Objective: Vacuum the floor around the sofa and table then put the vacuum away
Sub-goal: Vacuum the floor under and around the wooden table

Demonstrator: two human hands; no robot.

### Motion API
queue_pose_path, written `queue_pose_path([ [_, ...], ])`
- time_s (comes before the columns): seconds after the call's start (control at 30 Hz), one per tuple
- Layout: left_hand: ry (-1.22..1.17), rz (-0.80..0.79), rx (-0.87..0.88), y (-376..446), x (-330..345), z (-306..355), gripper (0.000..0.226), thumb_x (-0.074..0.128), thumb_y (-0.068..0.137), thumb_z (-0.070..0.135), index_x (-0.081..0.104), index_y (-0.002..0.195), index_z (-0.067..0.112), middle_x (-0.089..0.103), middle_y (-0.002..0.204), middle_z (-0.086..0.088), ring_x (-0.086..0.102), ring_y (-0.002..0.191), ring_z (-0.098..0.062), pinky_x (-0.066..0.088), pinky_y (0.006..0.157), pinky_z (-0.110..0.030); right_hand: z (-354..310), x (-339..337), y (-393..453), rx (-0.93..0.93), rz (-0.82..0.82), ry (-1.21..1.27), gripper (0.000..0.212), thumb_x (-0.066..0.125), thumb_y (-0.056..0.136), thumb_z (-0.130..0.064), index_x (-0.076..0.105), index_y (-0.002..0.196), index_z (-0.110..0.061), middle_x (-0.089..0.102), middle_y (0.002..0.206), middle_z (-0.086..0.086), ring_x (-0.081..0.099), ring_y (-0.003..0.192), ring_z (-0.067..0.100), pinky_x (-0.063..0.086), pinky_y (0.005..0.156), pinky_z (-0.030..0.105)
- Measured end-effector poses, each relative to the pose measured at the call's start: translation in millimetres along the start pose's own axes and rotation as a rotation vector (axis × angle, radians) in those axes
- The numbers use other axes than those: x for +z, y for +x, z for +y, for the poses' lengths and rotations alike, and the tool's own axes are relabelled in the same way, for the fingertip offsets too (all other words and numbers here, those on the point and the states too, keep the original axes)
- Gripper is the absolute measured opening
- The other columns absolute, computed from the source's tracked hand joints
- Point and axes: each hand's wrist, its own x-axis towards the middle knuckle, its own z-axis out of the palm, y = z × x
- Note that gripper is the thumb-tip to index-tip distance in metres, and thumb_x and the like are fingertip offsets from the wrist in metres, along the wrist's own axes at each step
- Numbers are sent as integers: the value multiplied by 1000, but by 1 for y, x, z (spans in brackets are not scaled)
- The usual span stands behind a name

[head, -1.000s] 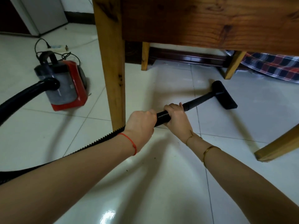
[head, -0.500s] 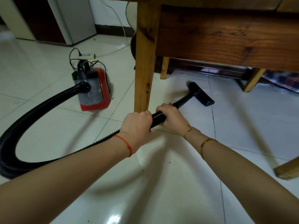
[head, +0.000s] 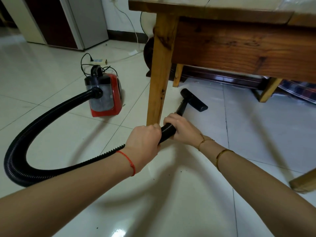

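Note:
A red and grey canister vacuum (head: 106, 98) sits on the white tiled floor at the left. Its ribbed black hose (head: 34, 127) loops left and comes back under my left arm. My left hand (head: 143, 142) grips the hose end, and my right hand (head: 181, 129) grips it just ahead, where the black wand begins. The wand ends in a flat black floor nozzle (head: 194, 100) resting on the tiles under the wooden table (head: 239, 45), just right of its near leg (head: 158, 74).
A white power strip (head: 99, 61) with cords lies behind the vacuum. A grey cabinet (head: 87, 21) stands at the back left. Another table leg (head: 302, 182) pokes in at the right edge. Plaid fabric (head: 297, 90) hangs at the far right. Small dark specks dot the near tiles.
The nozzle has been pulled back toward me and left, close to the near table leg. My view has shifted left, so the vacuum body and hose loop show more fully.

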Motion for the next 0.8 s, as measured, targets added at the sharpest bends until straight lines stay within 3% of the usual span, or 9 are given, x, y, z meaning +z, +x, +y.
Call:
queue_pose_path([
  [0.17,-36,20,42,35,8,33,19,51,93,24,48,107,12,53,80,0,51,64,-20,34,56,-28,41,-9,-19,90,63,-87,27,66,74,-27,56,96,-13,56,100,4,50,87,15,51,75,32],
  [0.3,-54,20,69,73,19,59,21,53,92,21,48,110,11,64,96,-3,63,81,-21,35,59,-28,81,-15,-26,226,66,-113,41,68,76,-10,55,114,-10,56,114,8,56,99,23,50,78,31],
  [0.37,-64,23,63,93,25,70,22,54,92,20,49,111,11,64,97,-3,63,80,-21,35,59,-29,98,-20,-23,317,45,-96,36,65,81,-13,52,114,-10,54,118,5,53,101,20,44,78,28],
  [0.47,-81,21,52,123,33,83,22,54,92,18,50,112,9,64,100,-5,65,86,-24,37,61,-29,121,-27,-12,439,-14,-140,32,59,87,-18,51,117,-11,51,129,5,54,107,23,48,85,36],
  [0.8,-114,35,58,189,45,110,25,53,93,13,48,116,8,63,108,-5,62,94,-24,36,67,-28,170,-47,-7,488,46,-195,28,59,89,-15,53,115,-7,60,116,13,61,100,29,53,84,40],
])
